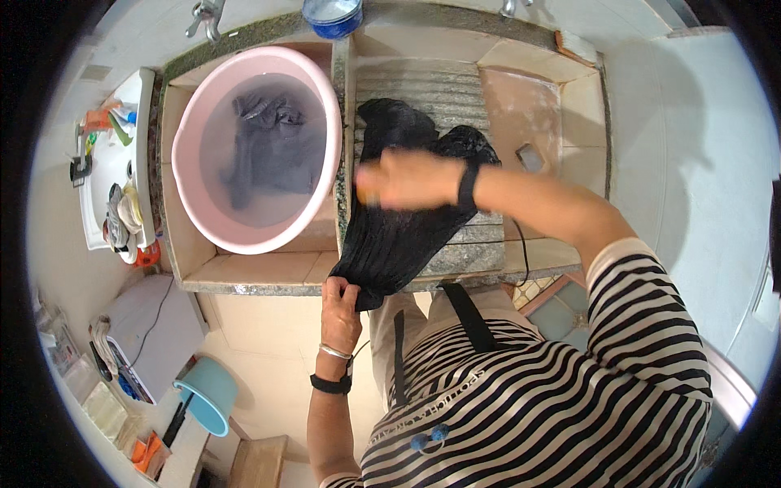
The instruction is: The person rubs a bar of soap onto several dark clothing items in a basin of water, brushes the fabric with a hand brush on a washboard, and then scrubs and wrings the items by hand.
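Observation:
A wet black cloth garment (409, 235) lies stretched over the ribbed stone washboard (464, 247) of the sink. At the sink's front edge, my left hand (341, 299) pinches the garment's near end. My right hand (415, 180), blurred by motion, is over the garment's middle, with a small orange object (368, 194) under its fingers; blur hides what kind of object it is. To the left, a pink plastic basin (259, 241) stands in the other sink compartment. Dark clothing (274, 152) is soaking there in cloudy water.
A stone divider (343, 122) separates the compartments. A blue tub (334, 21) sits on the back ledge near a metal tap (207, 18). At far left are a white washbasin (94, 201) and, on the floor, a light-blue bucket (210, 393). A brush (575, 47) rests at the back right corner.

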### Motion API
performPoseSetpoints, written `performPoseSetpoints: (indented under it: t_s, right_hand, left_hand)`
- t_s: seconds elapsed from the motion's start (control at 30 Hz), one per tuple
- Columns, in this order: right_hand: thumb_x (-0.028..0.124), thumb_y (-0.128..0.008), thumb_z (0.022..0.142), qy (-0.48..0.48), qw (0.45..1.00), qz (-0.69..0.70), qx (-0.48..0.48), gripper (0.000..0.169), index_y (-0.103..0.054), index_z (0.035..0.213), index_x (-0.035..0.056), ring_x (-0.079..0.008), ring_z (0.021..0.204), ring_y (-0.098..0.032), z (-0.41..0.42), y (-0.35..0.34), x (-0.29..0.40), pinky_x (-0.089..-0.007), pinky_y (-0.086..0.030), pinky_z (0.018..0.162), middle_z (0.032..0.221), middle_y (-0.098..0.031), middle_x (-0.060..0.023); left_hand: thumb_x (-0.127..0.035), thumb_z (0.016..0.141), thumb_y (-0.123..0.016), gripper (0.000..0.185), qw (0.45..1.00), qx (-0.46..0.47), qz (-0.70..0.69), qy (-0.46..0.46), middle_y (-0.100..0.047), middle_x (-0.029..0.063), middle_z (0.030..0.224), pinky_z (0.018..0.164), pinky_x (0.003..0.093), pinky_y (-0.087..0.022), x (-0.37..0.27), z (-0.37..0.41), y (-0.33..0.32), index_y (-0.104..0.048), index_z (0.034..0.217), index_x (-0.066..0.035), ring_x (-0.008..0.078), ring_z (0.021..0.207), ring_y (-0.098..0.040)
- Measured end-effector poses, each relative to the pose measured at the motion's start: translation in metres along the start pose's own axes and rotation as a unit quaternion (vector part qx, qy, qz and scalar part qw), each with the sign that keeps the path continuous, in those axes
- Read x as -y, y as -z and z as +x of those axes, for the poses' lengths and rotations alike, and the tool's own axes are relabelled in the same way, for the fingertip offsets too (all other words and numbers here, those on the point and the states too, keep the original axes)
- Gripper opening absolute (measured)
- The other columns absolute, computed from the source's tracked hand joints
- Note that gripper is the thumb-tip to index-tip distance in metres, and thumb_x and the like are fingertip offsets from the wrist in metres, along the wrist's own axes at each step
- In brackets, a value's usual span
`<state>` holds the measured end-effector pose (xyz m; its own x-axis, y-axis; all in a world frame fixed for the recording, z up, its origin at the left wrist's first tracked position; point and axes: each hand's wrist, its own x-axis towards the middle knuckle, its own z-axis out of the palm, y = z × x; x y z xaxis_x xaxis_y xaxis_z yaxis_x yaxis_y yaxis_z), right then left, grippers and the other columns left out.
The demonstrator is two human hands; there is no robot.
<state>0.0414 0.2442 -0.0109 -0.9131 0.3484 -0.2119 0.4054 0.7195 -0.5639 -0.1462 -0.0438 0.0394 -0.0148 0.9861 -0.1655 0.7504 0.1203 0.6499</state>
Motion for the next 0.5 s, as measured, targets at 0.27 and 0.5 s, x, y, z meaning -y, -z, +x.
performPoseSetpoints:
  t_s: [0.27, 0.5]
  right_hand:
    - [0.037, -0.058, 0.098, -0.099, 0.993, 0.033, 0.052, 0.055, -0.045, 0.141, 0.0056, -0.049, 0.103, -0.064, 0.034, -0.006, -0.036, -0.0564, -0.052, 0.091, 0.115, -0.06, -0.0341]
    - [0.023, -0.062, 0.093, -0.267, 0.953, -0.103, -0.096, 0.037, -0.062, 0.127, 0.0103, -0.0365, 0.106, -0.068, 0.058, -0.003, -0.171, -0.0479, -0.054, 0.09, 0.119, -0.068, -0.0241]
  left_hand:
    - [0.015, 0.074, -0.059, 0.028, 0.999, -0.029, 0.018, 0.014, -0.053, 0.0187, 0.101, 0.085, 0.0454, -0.051, 0.0, 0.003, -0.01, -0.065, 0.098, 0.002, 0.0383, 0.097, -0.055]
    - [0.014, 0.071, -0.059, 0.031, 0.999, 0.024, 0.032, -0.013, -0.051, 0.0186, 0.104, 0.087, 0.0472, -0.049, -0.001, 0.016, -0.001, -0.063, 0.099, 0.001, 0.0401, 0.1, -0.054]
